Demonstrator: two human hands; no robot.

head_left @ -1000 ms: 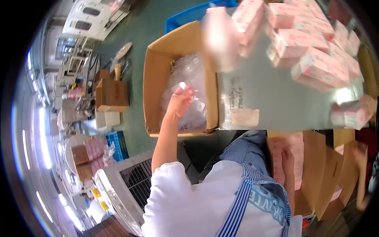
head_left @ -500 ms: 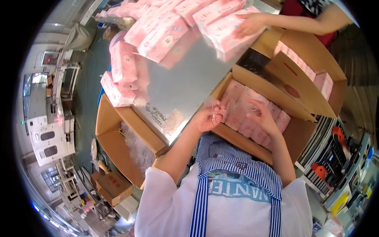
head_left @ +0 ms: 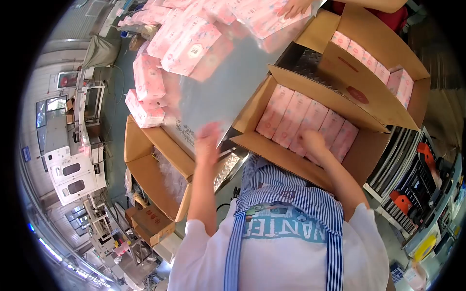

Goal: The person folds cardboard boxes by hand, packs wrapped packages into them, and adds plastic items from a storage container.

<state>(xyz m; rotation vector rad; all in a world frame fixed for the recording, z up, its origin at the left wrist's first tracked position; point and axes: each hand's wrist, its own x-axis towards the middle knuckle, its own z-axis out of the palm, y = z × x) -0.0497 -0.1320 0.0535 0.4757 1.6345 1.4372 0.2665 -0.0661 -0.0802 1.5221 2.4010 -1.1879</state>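
My left hand (head_left: 208, 140), smeared by motion, is above the near corner of the metal table (head_left: 218, 87); its fingers and anything in them cannot be made out. My right hand (head_left: 313, 143) has its fingers curled together over a row of pink packs (head_left: 298, 119) in an open cardboard box (head_left: 361, 167). Whatever it holds, if anything, is too small to tell. The packs stand side by side, filling much of the box, with bare cardboard showing at its right end.
More pink packs (head_left: 191, 46) lie on the table, where another person's hand (head_left: 295, 7) touches some. A second box (head_left: 400, 53) holds pink packs at the upper right. Clear plastic pieces (head_left: 171, 177) fill part of a carton (head_left: 141, 145) at left.
My hands have moved apart: the left has swung left from the box edge to over the table corner, and the right has lowered towards the packs. The other person's hand has moved up.
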